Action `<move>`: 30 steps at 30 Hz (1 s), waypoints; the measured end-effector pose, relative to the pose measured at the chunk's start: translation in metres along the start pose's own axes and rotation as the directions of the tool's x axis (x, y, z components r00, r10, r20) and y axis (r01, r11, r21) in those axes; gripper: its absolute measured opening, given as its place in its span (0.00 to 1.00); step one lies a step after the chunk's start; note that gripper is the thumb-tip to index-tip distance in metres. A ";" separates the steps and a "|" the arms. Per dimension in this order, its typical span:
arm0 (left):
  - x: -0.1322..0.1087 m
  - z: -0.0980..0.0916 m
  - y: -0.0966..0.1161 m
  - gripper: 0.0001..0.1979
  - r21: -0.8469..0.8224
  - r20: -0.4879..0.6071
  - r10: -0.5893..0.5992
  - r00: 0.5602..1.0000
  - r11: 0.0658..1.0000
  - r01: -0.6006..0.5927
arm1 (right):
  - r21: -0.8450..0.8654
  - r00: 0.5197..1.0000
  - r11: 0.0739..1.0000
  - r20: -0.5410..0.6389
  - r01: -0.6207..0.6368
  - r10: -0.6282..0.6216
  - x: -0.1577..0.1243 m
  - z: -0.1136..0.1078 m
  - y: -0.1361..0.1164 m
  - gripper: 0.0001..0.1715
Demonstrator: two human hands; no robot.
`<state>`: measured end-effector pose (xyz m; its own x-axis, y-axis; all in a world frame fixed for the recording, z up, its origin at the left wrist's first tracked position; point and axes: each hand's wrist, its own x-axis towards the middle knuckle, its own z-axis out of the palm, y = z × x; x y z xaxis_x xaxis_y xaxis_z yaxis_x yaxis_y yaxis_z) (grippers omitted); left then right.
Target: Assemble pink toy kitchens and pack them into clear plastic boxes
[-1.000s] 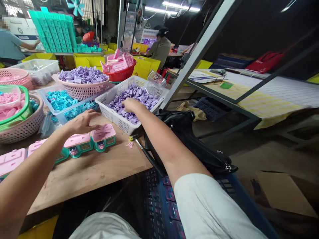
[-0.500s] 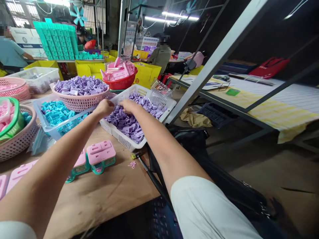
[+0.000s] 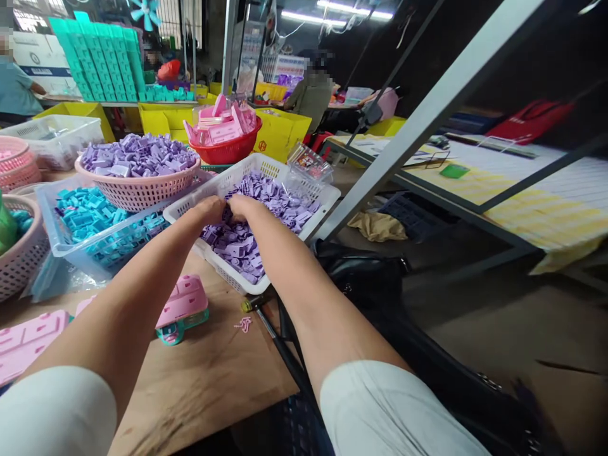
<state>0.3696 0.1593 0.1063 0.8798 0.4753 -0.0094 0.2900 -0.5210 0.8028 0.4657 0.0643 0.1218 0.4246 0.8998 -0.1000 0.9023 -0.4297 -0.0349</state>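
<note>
Both hands reach into a white plastic basket [image 3: 232, 277] heaped with small purple plastic parts [image 3: 285, 206]. My left hand [image 3: 212, 209] is at the basket's left side, fingers bent down toward the parts. Close beside it, my right hand [image 3: 242, 208] dips among the same parts. The fingertips of both hands are hidden by the hands themselves and the heap, so I cannot see whether either holds a part. Pink-topped toy pieces with teal bases [image 3: 185, 301] stand on the table below my left forearm.
A pink basket of purple parts [image 3: 137, 190] rests over a clear bin of blue parts [image 3: 71, 244]. Behind is a red bowl of pink parts [image 3: 228, 151]. A hammer [image 3: 266, 323] and tiny pink pieces [image 3: 244, 324] lie near the table edge. A metal post [image 3: 399, 149] slants at right.
My left hand has moved right and into the white basket, close to my right hand. The right hand stays among the purple parts. The view has shifted slightly.
</note>
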 end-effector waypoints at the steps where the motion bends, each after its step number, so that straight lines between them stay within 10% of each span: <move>1: 0.000 -0.003 -0.001 0.08 -0.036 -0.021 -0.005 1.000 0.999 0.005 | 0.064 1.000 0.998 -0.008 -0.009 0.009 -0.001 -0.001 0.000 0.16; 11: -0.016 -0.029 0.014 0.19 -0.541 0.081 -0.022 0.997 0.839 0.063 | 0.701 0.986 0.711 -0.151 0.061 0.064 -0.018 -0.025 0.018 0.08; 18: -0.012 -0.038 0.016 0.18 -0.818 0.249 0.057 0.967 0.548 0.178 | 0.871 0.950 0.389 -0.309 0.301 -0.044 -0.014 -0.029 0.013 0.26; 24: -0.009 -0.037 0.014 0.01 -0.756 0.300 -0.144 0.943 0.567 0.327 | 0.418 0.988 0.908 -0.148 0.031 0.034 -0.014 -0.024 0.014 0.22; 30: -0.009 -0.035 0.011 0.06 -0.715 0.286 -0.233 0.929 0.593 0.369 | 0.160 0.991 0.978 0.035 -0.132 0.128 -0.005 -0.010 0.004 0.21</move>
<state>0.3515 0.1741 0.1363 0.8581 0.3600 -0.3661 0.2271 0.3733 0.8995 0.4681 0.0592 0.1318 0.5337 0.8342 -0.1386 0.8148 -0.5512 -0.1797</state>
